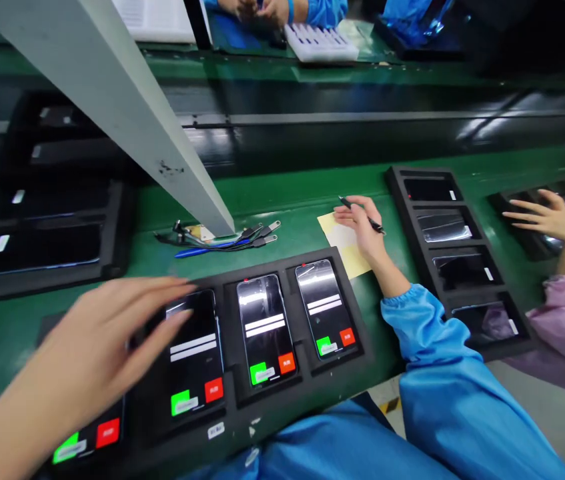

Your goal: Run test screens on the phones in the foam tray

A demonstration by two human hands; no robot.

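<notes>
Black trays (349, 293) line a green workbench (297, 233) left, near and right; cables (251, 233), a blue pen (197, 252) and yellow paper (345, 241) lie between.

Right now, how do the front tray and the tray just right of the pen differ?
The front tray holds lit phones showing green squares and red squares; the right tray holds dark-screened phones. The front tray lies roughly side to side, while the right tray slants front to back. Both are black, with four phones visible in a row.

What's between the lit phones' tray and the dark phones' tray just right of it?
The head view shows yellow paper on green tabletop, your right hand with a black pen, and your blue sleeve.
</notes>
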